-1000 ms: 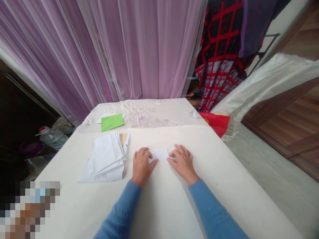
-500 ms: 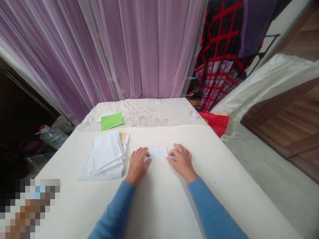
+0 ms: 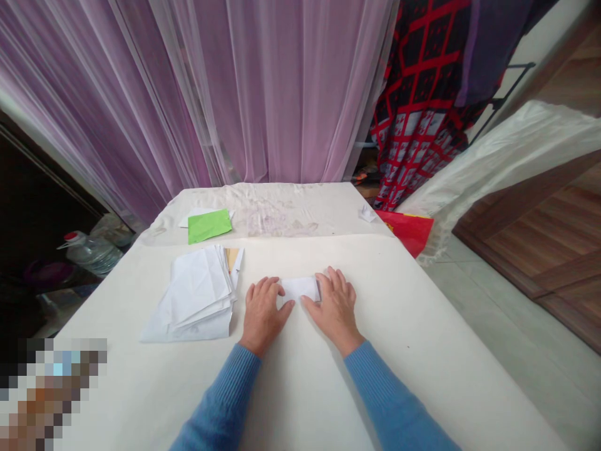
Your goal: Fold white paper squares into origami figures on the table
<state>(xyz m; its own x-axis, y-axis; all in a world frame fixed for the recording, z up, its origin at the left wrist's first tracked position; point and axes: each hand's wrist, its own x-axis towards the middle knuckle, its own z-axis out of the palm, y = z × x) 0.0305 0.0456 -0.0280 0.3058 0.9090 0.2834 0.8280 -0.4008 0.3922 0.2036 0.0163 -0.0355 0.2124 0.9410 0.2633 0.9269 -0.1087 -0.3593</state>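
A small white rectangle of folded paper (image 3: 299, 288) lies in front of me on the table, between my two hands. My left hand (image 3: 265, 313) grips its left end, fingers curled at the edge and the thumb by the lower left corner. At the opposite end my right hand (image 3: 334, 310) pinches the paper, with the thumb on its lower edge and the fingers along the right side. A loose stack of white paper sheets (image 3: 200, 282) sits to the left of my left hand, with a tan piece showing at its right edge.
A green paper piece (image 3: 210, 225) lies farther back on the white-covered table (image 3: 300, 388). At the far right corner is a small folded white paper (image 3: 367, 213). A red bag (image 3: 408, 230) is beside the table. A plastic bottle (image 3: 94, 252) stands off to the left.
Both thumbs have moved inward along the paper's lower edge. My right hand has shifted slightly left and closed in on the paper's right end.
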